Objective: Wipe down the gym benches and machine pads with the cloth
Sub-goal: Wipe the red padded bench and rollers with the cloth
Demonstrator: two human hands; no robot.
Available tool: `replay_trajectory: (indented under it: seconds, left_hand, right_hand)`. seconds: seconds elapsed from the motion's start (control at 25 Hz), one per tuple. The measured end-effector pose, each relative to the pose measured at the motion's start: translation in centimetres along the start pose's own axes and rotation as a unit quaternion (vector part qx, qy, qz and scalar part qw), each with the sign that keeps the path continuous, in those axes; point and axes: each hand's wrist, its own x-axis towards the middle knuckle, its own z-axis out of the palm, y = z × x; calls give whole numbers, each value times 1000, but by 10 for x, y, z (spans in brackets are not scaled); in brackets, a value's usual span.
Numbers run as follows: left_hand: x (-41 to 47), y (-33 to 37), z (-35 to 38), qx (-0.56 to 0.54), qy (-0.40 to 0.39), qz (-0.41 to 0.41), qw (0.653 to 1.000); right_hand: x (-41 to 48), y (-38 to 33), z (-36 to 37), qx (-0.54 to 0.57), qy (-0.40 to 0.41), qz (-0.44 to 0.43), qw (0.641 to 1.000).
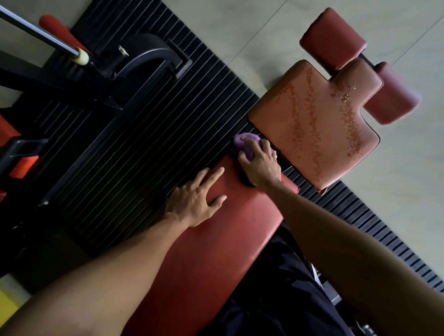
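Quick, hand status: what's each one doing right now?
Left hand: open, flat on the bench pad.
Right hand: fingers curled round the purple cloth, pressing it on the pad's far end.

We see only part of the purple cloth (pixel 239 139); the right hand (pixel 261 167) covers the rest. The red bench pad (pixel 205 257) runs off the bottom edge, the machine frame (pixel 52 79) off the left.

The view is dim and heavily tilted: the black ribbed rubber floor mat (pixel 129 136) and the dark machine frame (pixel 65 83) sink into shadow. Brighter light lies on the pale tiled floor (pixel 409 192), with a soft sheen on the worn reddish-brown seat pad (pixel 310 116). The lower edges look soft and stretched.
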Motion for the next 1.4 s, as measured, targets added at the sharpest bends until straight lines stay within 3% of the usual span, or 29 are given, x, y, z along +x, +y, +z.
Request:
replay_trajectory:
  seconds: [0.12, 0.32, 0.68, 0.84, 0.96, 1.08, 1.2, 1.28, 1.4]
  left_hand:
    - [0, 0, 0, 0, 1, 5, 1000]
    - [-1, 5, -6, 3, -13, -13, 1000]
    - [33, 32, -13, 42, -97, -55, 993]
    - [69, 55, -5, 56, -89, -77, 991]
    - [85, 66, 3, 60, -89, -85, 991]
    - [96, 74, 8, 55, -70, -113, 990]
    - [95, 77, 13, 63, -39, -120, 990]
    - [96, 76, 14, 75, -16, -127, 989]
    - [96, 77, 17, 77, -13, -121, 990]
  right_hand:
    - [17, -3, -8, 42, -19, 96, 994]
    - [-77, 13, 8, 11, 7, -34, 999]
    - [26, 20, -13, -6, -64, 32, 997]
    - [-23, 58, -14, 33, -48, 8, 998]
    - [-67, 105, -15, 40, -23, 62, 997]
    - [-48, 86, -10, 59, -8, 115, 992]
    - [-12, 42, -7, 69, 1, 87, 994]
    - [-13, 46, -6, 69, 6, 79, 994]
    - [-44, 79, 1, 92, 22, 155, 983]
